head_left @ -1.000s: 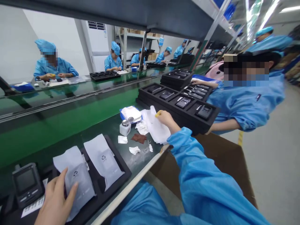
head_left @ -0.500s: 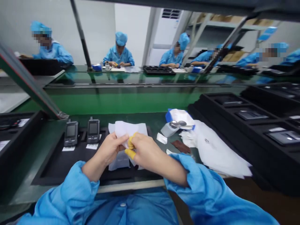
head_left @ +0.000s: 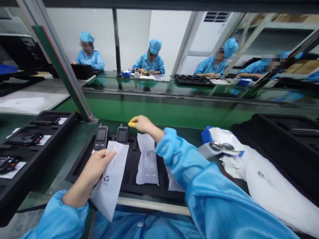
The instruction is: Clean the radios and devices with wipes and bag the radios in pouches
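Note:
My left hand (head_left: 93, 167) grips a white foam bag (head_left: 109, 179) with a recycling mark, holding it over the near edge of a black foam tray (head_left: 129, 186). My right hand (head_left: 141, 124), with yellow finger cots, reaches forward over the tray; its fingers are curled and hold nothing that I can see. It hovers just right of two black handheld devices (head_left: 112, 135) standing at the tray's far end. Another white bag (head_left: 147, 159) lies flat in the tray under my right forearm.
A black tray with devices and labels (head_left: 27, 139) sits at left. At right lie a pile of white bags (head_left: 264, 179), a small white solvent bottle (head_left: 209, 149) and black trays (head_left: 286, 132). A green conveyor (head_left: 159, 106) runs beyond; several workers in blue sit opposite.
My hands, together on one bag before, have separated. The left keeps a bag low at left; the right has reached forward towards the devices. My view has swung left.

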Demonstrator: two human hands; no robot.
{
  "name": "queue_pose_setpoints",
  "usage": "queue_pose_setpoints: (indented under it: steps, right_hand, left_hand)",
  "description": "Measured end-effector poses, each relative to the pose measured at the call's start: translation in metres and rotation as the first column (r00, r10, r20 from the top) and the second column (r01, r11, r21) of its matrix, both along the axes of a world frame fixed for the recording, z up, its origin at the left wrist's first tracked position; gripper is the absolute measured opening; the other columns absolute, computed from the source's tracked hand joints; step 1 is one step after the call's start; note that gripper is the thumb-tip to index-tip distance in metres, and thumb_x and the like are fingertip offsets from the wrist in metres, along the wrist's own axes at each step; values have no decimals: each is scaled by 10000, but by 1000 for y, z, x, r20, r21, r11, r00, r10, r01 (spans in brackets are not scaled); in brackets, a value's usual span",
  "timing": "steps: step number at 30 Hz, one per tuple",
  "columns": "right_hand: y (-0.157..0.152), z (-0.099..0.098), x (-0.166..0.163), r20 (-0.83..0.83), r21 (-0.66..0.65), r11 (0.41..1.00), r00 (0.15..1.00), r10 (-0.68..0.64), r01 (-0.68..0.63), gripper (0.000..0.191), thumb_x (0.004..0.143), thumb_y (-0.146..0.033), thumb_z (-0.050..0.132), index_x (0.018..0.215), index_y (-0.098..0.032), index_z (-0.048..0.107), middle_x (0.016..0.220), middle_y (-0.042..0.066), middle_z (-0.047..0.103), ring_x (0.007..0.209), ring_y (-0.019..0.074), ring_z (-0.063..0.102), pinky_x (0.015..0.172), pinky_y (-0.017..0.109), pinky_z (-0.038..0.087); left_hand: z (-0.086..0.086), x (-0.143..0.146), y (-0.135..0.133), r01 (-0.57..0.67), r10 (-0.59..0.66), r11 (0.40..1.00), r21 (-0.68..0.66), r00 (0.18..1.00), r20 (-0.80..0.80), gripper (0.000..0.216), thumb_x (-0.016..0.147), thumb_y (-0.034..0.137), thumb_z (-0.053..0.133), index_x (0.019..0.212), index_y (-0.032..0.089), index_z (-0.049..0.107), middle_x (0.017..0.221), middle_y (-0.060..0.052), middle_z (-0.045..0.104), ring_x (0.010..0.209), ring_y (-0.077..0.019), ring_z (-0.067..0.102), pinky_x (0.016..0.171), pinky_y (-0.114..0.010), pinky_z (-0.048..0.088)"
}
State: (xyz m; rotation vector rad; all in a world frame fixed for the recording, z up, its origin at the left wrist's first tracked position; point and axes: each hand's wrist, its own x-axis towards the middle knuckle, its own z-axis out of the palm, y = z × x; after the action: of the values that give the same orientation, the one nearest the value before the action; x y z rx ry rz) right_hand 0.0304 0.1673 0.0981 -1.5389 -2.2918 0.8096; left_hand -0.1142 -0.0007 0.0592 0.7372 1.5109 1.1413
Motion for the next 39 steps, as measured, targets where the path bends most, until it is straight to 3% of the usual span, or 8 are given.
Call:
queue_pose_setpoints:
  steps: [6, 9, 12, 19, 24, 29, 33, 39]
  right_hand:
    - [21, -30, -58, 102, -115, 993, 994, 23, -11, 302, 897, -417, 540, 977, -140, 633, 972, 38, 664, 862, 150, 635, 784, 339, 533]
    - [19, -32, -59, 112, -106, 994, 994, 3, 8, 274, 888, -388, 563, 964, -136, 639, 955, 35, 670, 850, 150, 637, 765, 324, 531]
    - [12, -24, -46, 68, -34, 999, 997, -31, 33, 214, 871, -324, 575, 911, -153, 696, 904, 35, 711, 847, 168, 650, 713, 265, 479]
    - [-2, 7, 8, -203, 159, 973, 970, -136, 170, 295, 833, -398, 565, 934, -179, 736, 921, 43, 727, 849, 191, 638, 703, 267, 446]
    - [-12, 13, 37, -495, 180, 961, 864, -94, 208, 309, 755, -442, 635, 793, -149, 724, 776, 36, 712, 742, 171, 624, 685, 278, 468]
    - [-30, 28, 53, -710, 163, 967, 704, -24, 197, 254, 706, -409, 680, 715, -156, 702, 708, 22, 678, 695, 163, 613, 651, 291, 477]
    - [-40, 43, 62, -789, 210, 944, 614, 10, 254, 267, 699, -443, 705, 665, -179, 689, 677, 1, 648, 652, 144, 590, 617, 288, 481]
    - [-46, 49, 70, -833, 268, 909, 552, 50, 321, 297, 731, -497, 685, 700, -202, 684, 742, 0, 666, 719, 158, 623, 684, 321, 523]
  left_hand:
    - [-11, -8, 5, -15, 10, 996, 87, 998, 62, 461, 445, 536, 819, 631, 144, 663, 509, -10, 626, 479, -150, 549, 529, -269, 454]
    - [-13, -15, 2, 27, -17, 994, 104, 995, -95, 456, 569, 598, 722, 552, 151, 632, 482, 1, 584, 456, -128, 496, 482, -239, 398]
    - [-19, -22, 4, 31, -10, 996, 89, 975, -224, 359, 594, 477, 740, 505, 156, 606, 473, 23, 550, 454, -102, 454, 435, -200, 305]
    - [-26, -22, 11, 106, -105, 994, -29, 994, 26, 318, 424, 309, 817, 607, 166, 599, 527, 10, 626, 474, -135, 554, 483, -226, 412]
    - [-21, -18, 8, 135, -127, 989, -52, 982, 138, 363, 434, 359, 839, 653, 132, 659, 598, -62, 679, 517, -166, 608, 532, -276, 474]
    - [-12, -11, 9, 19, -27, 998, 54, 989, 143, 432, 415, 353, 867, 742, 160, 662, 621, -9, 683, 542, -148, 617, 558, -264, 483]
    - [-10, 4, 17, -33, 19, 992, 120, 992, 124, 430, 338, 273, 891, 682, 140, 669, 600, -4, 675, 514, -125, 584, 536, -242, 454]
    - [-5, 24, 18, 57, -83, 985, 165, 985, 154, 436, 441, 466, 853, 670, 131, 693, 603, -34, 679, 543, -147, 592, 571, -276, 470]
